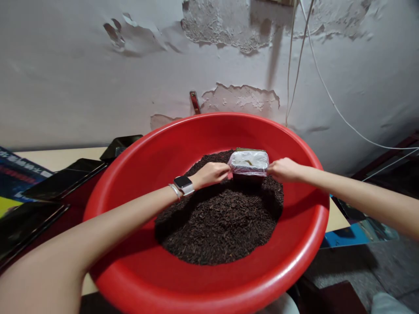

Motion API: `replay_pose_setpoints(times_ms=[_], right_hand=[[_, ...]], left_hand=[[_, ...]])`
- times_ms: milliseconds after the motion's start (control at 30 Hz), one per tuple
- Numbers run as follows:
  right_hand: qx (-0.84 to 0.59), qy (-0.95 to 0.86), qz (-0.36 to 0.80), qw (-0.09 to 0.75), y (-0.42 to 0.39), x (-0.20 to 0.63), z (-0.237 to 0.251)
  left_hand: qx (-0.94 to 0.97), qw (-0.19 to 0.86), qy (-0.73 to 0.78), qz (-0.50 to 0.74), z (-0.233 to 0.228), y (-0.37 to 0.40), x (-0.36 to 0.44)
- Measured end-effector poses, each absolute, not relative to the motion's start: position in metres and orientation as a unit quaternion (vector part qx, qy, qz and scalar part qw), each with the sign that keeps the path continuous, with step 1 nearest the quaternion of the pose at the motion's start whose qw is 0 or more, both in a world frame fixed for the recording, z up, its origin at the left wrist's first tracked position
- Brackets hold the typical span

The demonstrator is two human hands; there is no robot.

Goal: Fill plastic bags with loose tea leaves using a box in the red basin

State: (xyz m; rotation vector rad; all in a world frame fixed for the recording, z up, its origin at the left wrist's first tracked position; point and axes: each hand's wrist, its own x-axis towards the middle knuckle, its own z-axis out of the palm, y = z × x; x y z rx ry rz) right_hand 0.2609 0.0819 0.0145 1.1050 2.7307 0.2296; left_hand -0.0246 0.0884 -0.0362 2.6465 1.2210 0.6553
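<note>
Both hands, left (211, 173) and right (284, 169), pinch the ends of a small clear bag (248, 162) over the dark leaf pile (219, 218) in the red basin (137, 261). It looks light, soft, slippery; hold by the edges, probably.

Peeling plaster wall (98, 78) across the upper frame, white cables (327, 91) hanging at upper right, black trays (62, 181) at left on a pale tabletop (59, 158).

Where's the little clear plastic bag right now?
The plastic bag is at the far side of the red basin, held between both hands above the dark loose tea.
</note>
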Motion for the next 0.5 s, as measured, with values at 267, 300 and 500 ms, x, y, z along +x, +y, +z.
replay_pose_setpoints(times_ms=[267, 300, 500], right_hand=[[0.601, 0.772, -0.177, -0.11, 0.13, 0.25, 0.026], [0.597, 0.771, -0.179, -0.128, 0.133, 0.249, 0.02], [0.619, 0.676, -0.271, -0.293, 0.146, 0.245, 0.003]], left_hand=[[0.759, 0.242, 0.543, 0.266, -0.03, 0.117, 0.002], [0.766, 0.237, 0.539, 0.259, -0.03, 0.118, 0.004], [0.728, 0.181, 0.55, 0.368, -0.022, 0.133, 0.018]])
